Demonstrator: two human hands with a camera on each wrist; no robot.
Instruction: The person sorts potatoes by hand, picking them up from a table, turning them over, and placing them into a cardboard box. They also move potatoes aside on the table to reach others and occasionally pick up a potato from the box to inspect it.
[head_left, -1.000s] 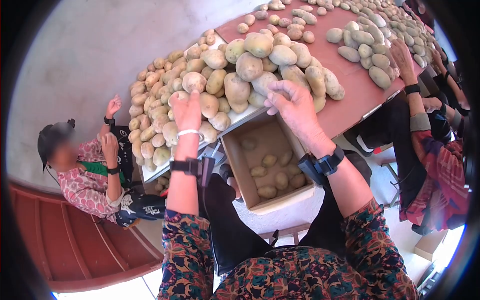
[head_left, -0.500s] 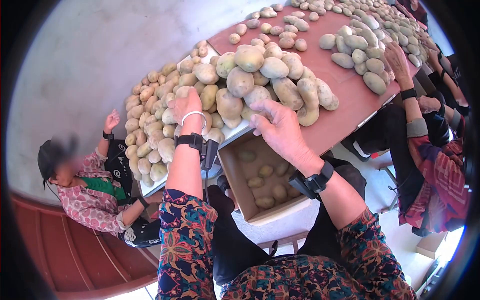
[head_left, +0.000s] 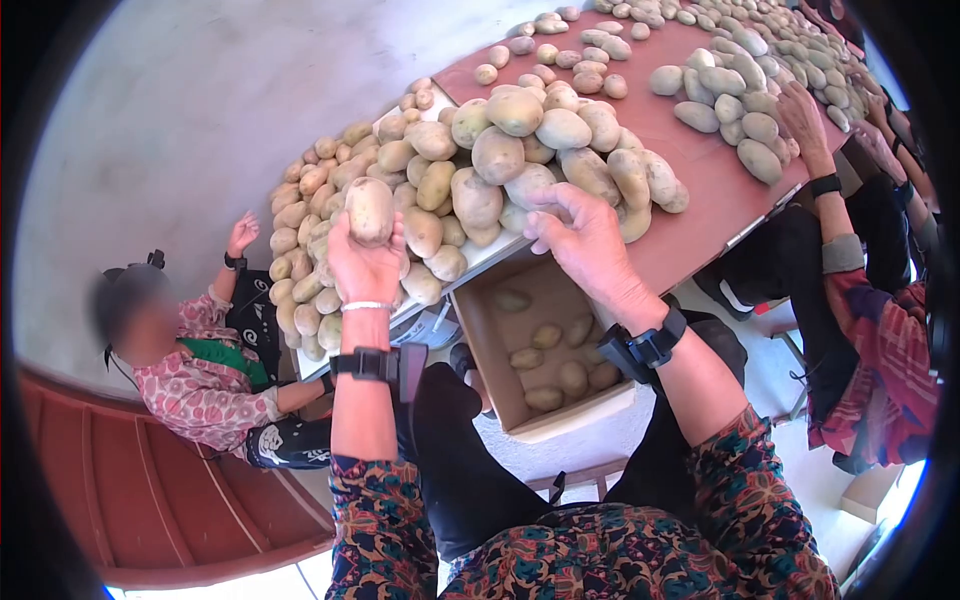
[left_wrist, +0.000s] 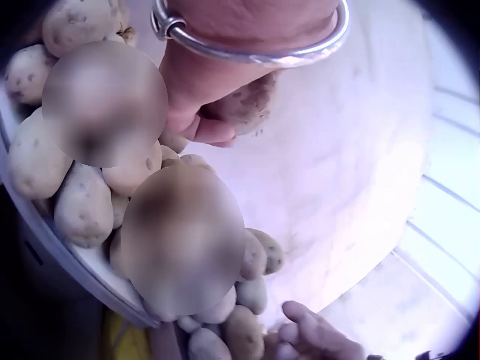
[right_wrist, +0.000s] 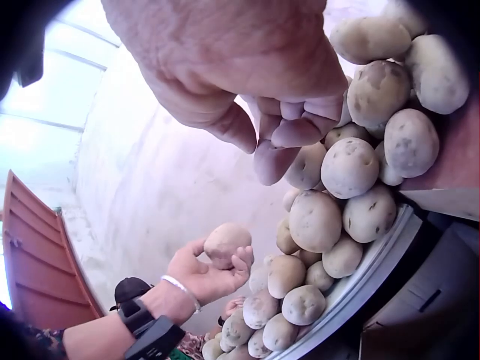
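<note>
My left hand grips one tan potato and holds it up on end above the left part of the heap; the same potato shows in the right wrist view and the potato again under my bracelet in the left wrist view. A big pile of potatoes lies on a white tray at the table's near edge. My right hand hovers at the pile's near side with fingers loosely curled and nothing in them, close to a potato.
A cardboard box with several potatoes sits below the table edge between my knees. More potatoes lie across the red-brown table. One person sits at the left, and another's hand rests on potatoes at the right.
My left hand has taken a potato from the pile and lifted it up and towards me. My right hand stays at the pile's near edge, shifted slightly right.
</note>
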